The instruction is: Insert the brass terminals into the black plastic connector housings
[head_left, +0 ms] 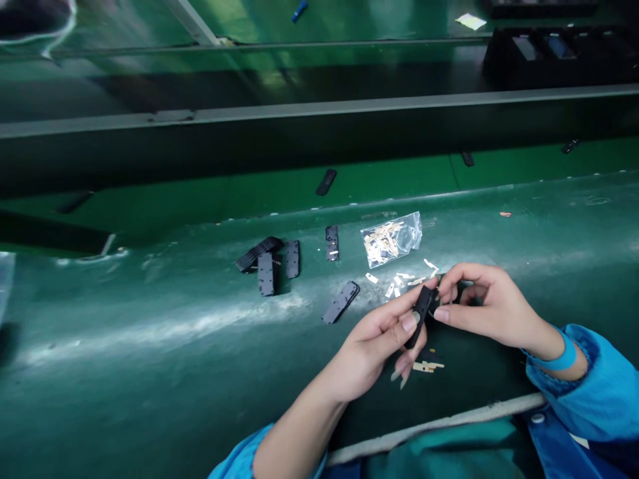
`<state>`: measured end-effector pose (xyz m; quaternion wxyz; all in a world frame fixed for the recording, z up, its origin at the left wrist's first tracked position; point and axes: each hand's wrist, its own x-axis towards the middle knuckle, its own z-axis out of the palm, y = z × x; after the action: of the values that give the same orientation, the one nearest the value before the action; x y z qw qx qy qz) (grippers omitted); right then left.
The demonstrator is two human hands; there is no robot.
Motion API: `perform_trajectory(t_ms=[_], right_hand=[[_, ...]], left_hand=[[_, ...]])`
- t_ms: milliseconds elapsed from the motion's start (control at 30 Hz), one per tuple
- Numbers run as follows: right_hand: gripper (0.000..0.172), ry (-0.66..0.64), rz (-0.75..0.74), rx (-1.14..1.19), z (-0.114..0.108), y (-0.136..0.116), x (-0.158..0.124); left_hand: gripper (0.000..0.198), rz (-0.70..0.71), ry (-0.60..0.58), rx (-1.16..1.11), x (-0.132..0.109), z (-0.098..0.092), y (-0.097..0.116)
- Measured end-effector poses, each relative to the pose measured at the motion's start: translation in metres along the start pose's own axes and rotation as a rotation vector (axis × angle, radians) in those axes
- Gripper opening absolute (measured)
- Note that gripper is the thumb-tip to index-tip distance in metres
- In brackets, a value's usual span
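Held tilted in the left hand (377, 346), clamped between thumb and fingers: a slim black rectangular plastic bar (420, 318). At its far end, the right hand (492, 303), thumb and forefinger close together; pinching anything or not, impossible to tell. Main risk right there: slipping off the bar through too light a pinch, or twisting it loose by pushing off-centre. Just beyond the fingertips, loose flat cream strips (371, 278), easy to scatter with a stray knuckle. Past those, a clear plastic bag (413, 231) of similar strips, liable to spill if open and nudged. Below the left fingertips, another cream toothed piece (426, 366), easily lost from view under the hands, easily brushed away in lowering them.
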<state>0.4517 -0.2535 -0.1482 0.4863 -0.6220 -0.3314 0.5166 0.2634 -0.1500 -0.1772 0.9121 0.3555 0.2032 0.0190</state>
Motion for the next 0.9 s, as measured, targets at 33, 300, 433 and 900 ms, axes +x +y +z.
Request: perform_trajectory(t_ms=[33, 300, 433, 900], right_hand=[[0.026, 0.031, -0.022, -0.027, -0.0017, -0.0016, -0.0005], [0.021, 0.062, -0.04, -0.031, -0.0032, -0.003, -0.0005], [0.021, 0.074, -0.044, -0.074, -0.0045, -0.0011, -0.0011], [0.033, -0.036, -0.119, -0.084, -0.0022, 0.0013, 0.0]], left_hand=[[0.064, 0.004, 0.008, 0.011, -0.0001, -0.0004, -0.0002], [0.064, -0.02, -0.02, 0.054, -0.0002, -0.0012, -0.0034], [0.062, -0.011, -0.024, 0.031, 0.0001, -0.001, -0.0032], [0.039, -0.12, -0.119, 0.094, -0.0001, -0.0052, 0.0047]])
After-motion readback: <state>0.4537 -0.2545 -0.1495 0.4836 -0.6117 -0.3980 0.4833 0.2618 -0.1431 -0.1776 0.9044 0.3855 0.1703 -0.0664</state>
